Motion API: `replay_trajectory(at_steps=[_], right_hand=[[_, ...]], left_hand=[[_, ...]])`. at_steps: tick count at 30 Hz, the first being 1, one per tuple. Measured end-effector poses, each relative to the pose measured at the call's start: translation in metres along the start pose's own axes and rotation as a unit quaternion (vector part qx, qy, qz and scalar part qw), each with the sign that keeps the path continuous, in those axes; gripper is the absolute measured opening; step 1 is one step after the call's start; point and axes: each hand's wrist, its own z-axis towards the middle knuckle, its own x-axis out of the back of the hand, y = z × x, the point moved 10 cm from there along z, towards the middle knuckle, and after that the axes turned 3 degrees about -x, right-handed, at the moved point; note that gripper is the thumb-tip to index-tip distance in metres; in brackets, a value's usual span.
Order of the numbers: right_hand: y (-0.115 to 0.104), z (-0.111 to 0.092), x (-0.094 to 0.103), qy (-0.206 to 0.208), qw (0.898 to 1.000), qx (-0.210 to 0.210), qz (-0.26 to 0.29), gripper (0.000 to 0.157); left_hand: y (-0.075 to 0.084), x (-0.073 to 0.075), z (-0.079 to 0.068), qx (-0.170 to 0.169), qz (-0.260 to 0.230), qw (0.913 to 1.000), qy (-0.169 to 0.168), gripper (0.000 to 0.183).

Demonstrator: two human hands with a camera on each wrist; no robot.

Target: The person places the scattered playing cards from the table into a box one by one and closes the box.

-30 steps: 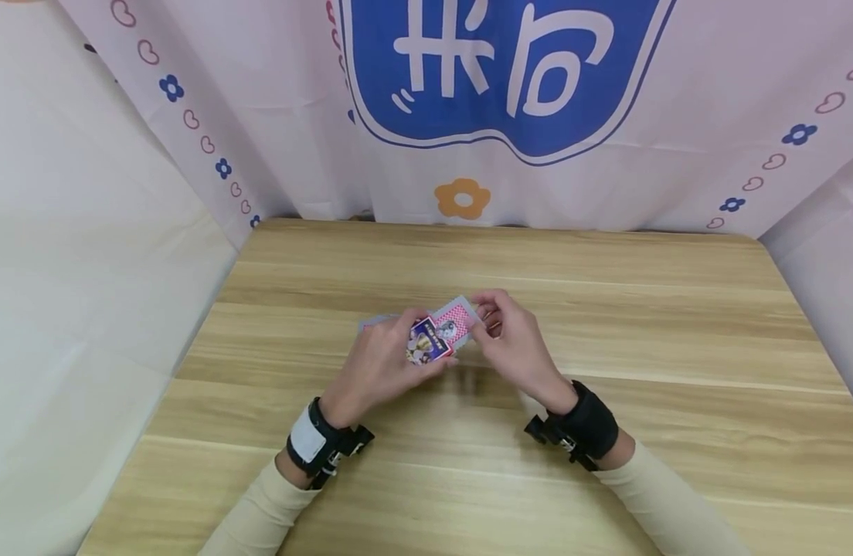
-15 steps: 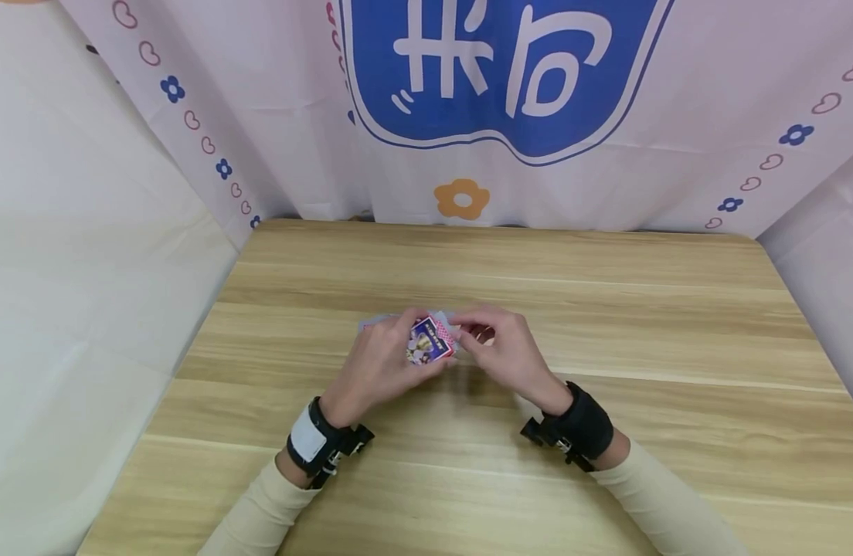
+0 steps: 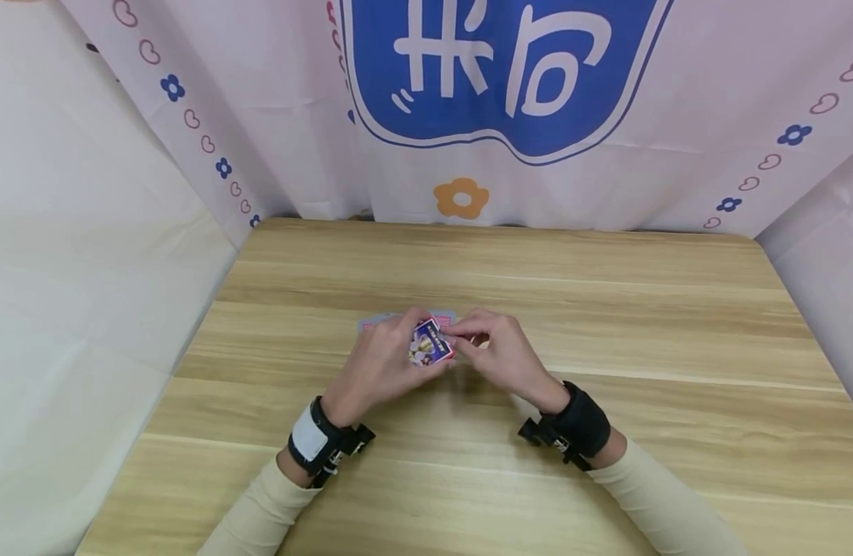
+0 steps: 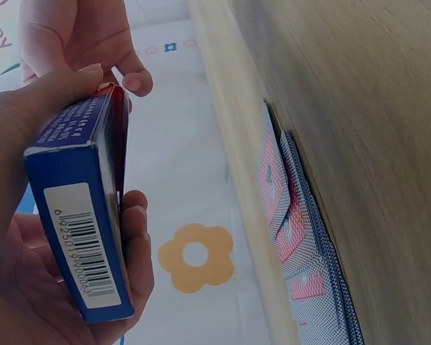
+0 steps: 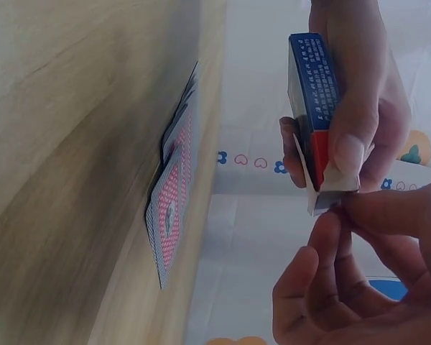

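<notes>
My left hand [image 3: 379,357] grips a blue and red playing-card box [image 3: 429,344], tilted with its end toward the right. The barcode end of the box [image 4: 86,248] faces the left wrist view, and its opposite end has a pale flap [image 5: 332,188]. At that flap end, the thumb and forefinger of my right hand [image 3: 508,351] come together in a pinch, the other fingers curled; the tips partly hide what lies between them. Beyond the left hand, a spread stack of red-backed playing cards [image 5: 174,194] lies face down on the table, partly hidden in the head view.
The wood-grain table [image 3: 642,324] runs under both arms. A pale curtain [image 3: 287,139] with a blue emblem hangs along its far edge, and white fabric [image 3: 86,270] stands at the left. Each wrist wears a black strap [image 3: 579,421] with a small camera.
The card that stuck out from the box end toward my right hand has dropped from sight there. My right hand has moved left, up to the box end; my left hand has barely shifted.
</notes>
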Motion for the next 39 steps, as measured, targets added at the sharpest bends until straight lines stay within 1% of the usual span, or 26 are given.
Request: replay_trajectory(at_steps=[5, 7, 10, 13, 16, 18, 20, 24, 26, 28, 30, 32, 36, 39], right_hand=[[0.0, 0.002, -0.005, -0.034, 0.999, 0.006, -0.004, 0.021], [0.003, 0.006, -0.006, -0.049, 0.999, -0.001, 0.006, 0.023], [0.009, 0.014, -0.003, -0.055, 0.998, -0.012, 0.01, 0.024], [0.017, 0.024, 0.001, -0.05, 0.999, -0.019, -0.011, 0.024], [0.026, 0.035, -0.002, -0.065, 0.996, -0.02, -0.054, 0.024], [0.032, 0.042, -0.008, -0.085, 0.992, -0.02, -0.092, 0.025], [0.038, 0.047, -0.015, -0.106, 0.985, -0.018, -0.135, 0.028], [0.047, 0.057, -0.027, -0.134, 0.966, -0.014, -0.22, 0.041], [0.051, 0.062, -0.033, -0.142, 0.959, -0.018, -0.247, 0.049], [0.055, 0.065, -0.038, -0.147, 0.953, -0.028, -0.262, 0.053], [0.059, 0.068, -0.04, -0.148, 0.952, -0.044, -0.265, 0.055], [0.062, 0.07, -0.039, -0.146, 0.954, -0.062, -0.256, 0.053], [0.067, 0.072, -0.036, -0.147, 0.964, -0.09, -0.201, 0.044], [0.069, 0.073, -0.033, -0.151, 0.97, -0.097, -0.166, 0.034]], left_hand=[[-0.002, 0.001, -0.001, 0.002, 0.009, 1.0, 0.0, 0.068], [-0.004, 0.002, -0.002, 0.004, 0.013, 0.9999, 0.004, 0.069], [-0.009, 0.004, -0.004, 0.013, 0.014, 0.9998, 0.01, 0.071], [-0.016, 0.005, -0.009, 0.031, 0.007, 0.9995, 0.007, 0.072], [-0.024, 0.004, -0.017, 0.059, -0.004, 0.9982, -0.003, 0.071], [-0.03, 0.003, -0.024, 0.078, -0.011, 0.9969, -0.008, 0.071], [-0.035, 0.004, -0.03, 0.092, -0.014, 0.9956, -0.01, 0.072], [-0.039, 0.008, -0.038, 0.104, -0.009, 0.9945, -0.009, 0.077], [-0.041, 0.011, -0.04, 0.112, -0.008, 0.9936, -0.009, 0.078], [-0.044, 0.012, -0.043, 0.121, -0.007, 0.9926, -0.012, 0.077], [-0.046, 0.012, -0.044, 0.129, -0.008, 0.9915, -0.017, 0.076], [-0.047, 0.011, -0.045, 0.134, -0.01, 0.9907, -0.023, 0.076], [-0.05, 0.009, -0.046, 0.14, -0.014, 0.9897, -0.026, 0.077], [-0.052, 0.008, -0.046, 0.144, -0.015, 0.9891, -0.027, 0.078]])
